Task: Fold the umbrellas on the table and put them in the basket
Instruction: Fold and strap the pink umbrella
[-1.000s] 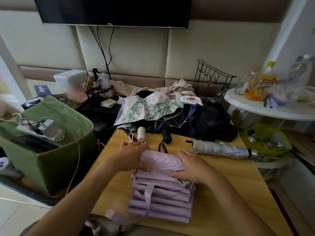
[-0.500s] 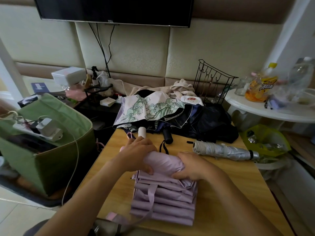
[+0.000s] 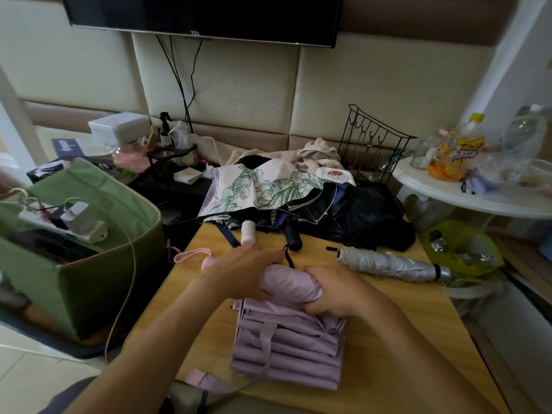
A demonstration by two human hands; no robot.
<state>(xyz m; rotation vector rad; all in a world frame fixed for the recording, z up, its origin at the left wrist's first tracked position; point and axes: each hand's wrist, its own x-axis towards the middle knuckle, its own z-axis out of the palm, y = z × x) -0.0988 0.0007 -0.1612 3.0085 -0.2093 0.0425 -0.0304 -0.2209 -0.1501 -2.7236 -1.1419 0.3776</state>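
A lilac umbrella (image 3: 288, 348) lies on the wooden table (image 3: 403, 330), its pleats flat toward me and its far end rolled into a tube. My left hand (image 3: 243, 273) grips the left end of that roll; my right hand (image 3: 334, 289) grips the right end. Its pink handle and wrist loop (image 3: 191, 255) stick out to the left. A rolled silver umbrella (image 3: 388, 262) lies to the right. An open floral umbrella (image 3: 263, 189) and a dark umbrella (image 3: 358, 216) are piled at the table's far edge. The green fabric basket (image 3: 98, 282) stands on the left.
A power strip with a charger (image 3: 74, 222) and a cable sits across the basket. A black wire rack (image 3: 373, 144) stands behind the pile. A white round table (image 3: 478, 198) with bottles is at the right, with a yellow-green bin (image 3: 466, 249) below it.
Both hands have rolled the umbrella's far end tighter toward me, going from lying flat on the fabric to gripping the roll. The pink handle and loop now show at the left.
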